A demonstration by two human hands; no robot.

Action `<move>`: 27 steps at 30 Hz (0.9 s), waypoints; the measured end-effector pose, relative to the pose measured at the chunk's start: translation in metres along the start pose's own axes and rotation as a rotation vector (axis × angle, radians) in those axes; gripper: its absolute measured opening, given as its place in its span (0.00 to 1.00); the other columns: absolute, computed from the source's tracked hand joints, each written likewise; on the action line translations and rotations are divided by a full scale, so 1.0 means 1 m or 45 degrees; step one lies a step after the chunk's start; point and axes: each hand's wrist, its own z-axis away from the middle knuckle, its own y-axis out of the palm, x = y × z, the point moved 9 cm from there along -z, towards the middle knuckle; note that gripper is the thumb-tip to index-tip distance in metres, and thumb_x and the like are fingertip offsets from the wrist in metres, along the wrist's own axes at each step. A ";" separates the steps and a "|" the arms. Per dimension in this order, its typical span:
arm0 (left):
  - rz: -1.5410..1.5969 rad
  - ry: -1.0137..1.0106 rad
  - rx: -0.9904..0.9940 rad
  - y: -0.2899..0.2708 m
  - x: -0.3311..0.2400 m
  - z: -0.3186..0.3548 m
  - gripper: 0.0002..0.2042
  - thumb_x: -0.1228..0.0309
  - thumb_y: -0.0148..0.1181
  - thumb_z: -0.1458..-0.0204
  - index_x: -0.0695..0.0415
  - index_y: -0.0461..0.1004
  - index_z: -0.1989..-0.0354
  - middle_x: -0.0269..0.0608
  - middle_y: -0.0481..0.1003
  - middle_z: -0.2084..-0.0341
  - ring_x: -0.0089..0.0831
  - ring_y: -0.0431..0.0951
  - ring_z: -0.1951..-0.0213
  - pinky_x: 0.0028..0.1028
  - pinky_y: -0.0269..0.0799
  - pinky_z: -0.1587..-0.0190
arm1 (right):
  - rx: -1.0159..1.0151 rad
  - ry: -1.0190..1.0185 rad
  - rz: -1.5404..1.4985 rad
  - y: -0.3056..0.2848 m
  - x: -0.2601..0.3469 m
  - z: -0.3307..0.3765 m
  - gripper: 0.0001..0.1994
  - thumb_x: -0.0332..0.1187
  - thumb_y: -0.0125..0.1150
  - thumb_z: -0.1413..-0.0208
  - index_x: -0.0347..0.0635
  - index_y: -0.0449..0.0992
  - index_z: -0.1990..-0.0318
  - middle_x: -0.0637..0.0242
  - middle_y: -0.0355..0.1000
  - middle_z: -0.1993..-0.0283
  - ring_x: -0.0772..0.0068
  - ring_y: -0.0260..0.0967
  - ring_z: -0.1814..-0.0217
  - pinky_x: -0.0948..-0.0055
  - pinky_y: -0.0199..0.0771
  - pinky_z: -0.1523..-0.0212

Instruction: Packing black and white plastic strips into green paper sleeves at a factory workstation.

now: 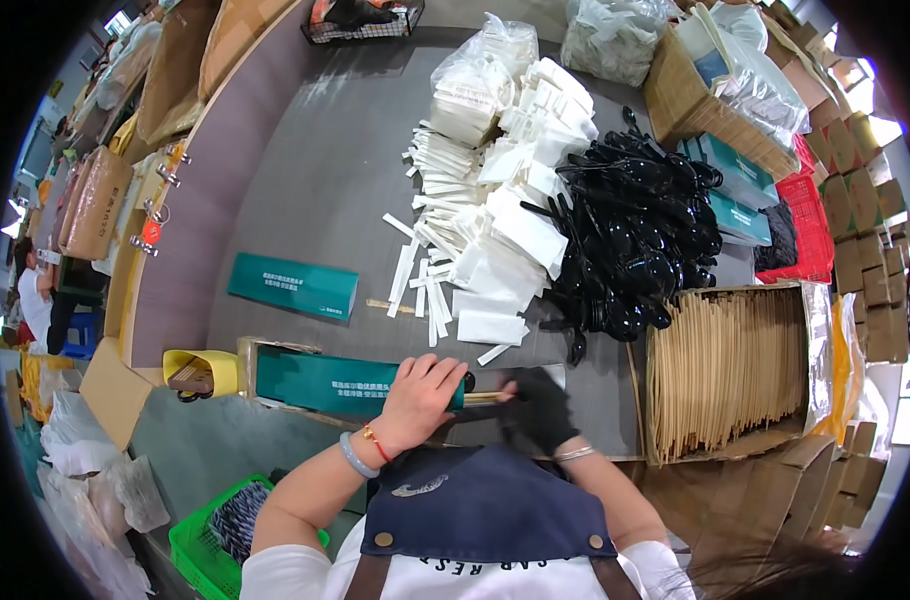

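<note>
One green sleeve (305, 378) stretches leftward from our left hand (422, 400), fingers curled onto it; right hand (537, 408) blurred, grip unclear.

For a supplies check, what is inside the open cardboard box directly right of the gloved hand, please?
Thin wooden sticks, packed side by side; whatever lies beneath is covered and cannot be seen.

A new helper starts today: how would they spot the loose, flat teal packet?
On the broad grey tabletop, look left of the heap of white packets. There lies a flat, rectangular teal packet with white print. Unlike the similar teal packet beneath the left grip, it lies untouched.
</note>
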 end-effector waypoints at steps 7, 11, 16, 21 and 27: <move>-0.031 0.126 0.092 0.002 -0.006 -0.019 0.28 0.71 0.69 0.67 0.50 0.71 0.51 0.41 0.69 0.60 0.41 0.68 0.55 0.37 0.65 0.54 | -0.086 -0.485 0.659 -0.004 0.066 -0.007 0.29 0.46 0.75 0.66 0.48 0.73 0.53 0.64 0.69 0.53 0.58 0.67 0.50 0.58 0.64 0.51; -0.102 0.231 0.388 0.001 -0.012 -0.030 0.19 0.70 0.69 0.71 0.51 0.73 0.65 0.41 0.67 0.66 0.41 0.69 0.60 0.37 0.67 0.58 | 0.168 -0.402 0.802 -0.001 0.057 -0.008 0.27 0.46 0.73 0.68 0.48 0.74 0.58 0.65 0.70 0.59 0.58 0.68 0.55 0.58 0.63 0.54; 0.009 0.161 0.335 -0.065 0.051 -0.034 0.17 0.73 0.67 0.72 0.56 0.73 0.69 0.49 0.69 0.56 0.50 0.68 0.52 0.42 0.68 0.51 | -0.112 -0.248 0.785 -0.070 0.064 0.002 0.27 0.45 0.73 0.69 0.47 0.74 0.58 0.65 0.71 0.60 0.58 0.69 0.55 0.57 0.63 0.55; -0.150 -0.387 -0.212 -0.063 0.083 0.007 0.24 0.66 0.71 0.67 0.57 0.75 0.57 0.51 0.63 0.46 0.53 0.60 0.41 0.54 0.52 0.37 | -0.067 -0.159 0.847 -0.063 0.067 0.007 0.29 0.45 0.74 0.70 0.46 0.74 0.57 0.65 0.71 0.59 0.58 0.69 0.54 0.57 0.63 0.55; 0.096 -0.757 -0.332 0.001 0.081 0.053 0.45 0.51 0.74 0.67 0.61 0.63 0.40 0.52 0.59 0.40 0.55 0.51 0.35 0.59 0.40 0.35 | 0.041 -0.180 0.888 -0.043 0.073 0.007 0.29 0.46 0.74 0.68 0.46 0.74 0.54 0.65 0.70 0.57 0.59 0.68 0.53 0.58 0.61 0.54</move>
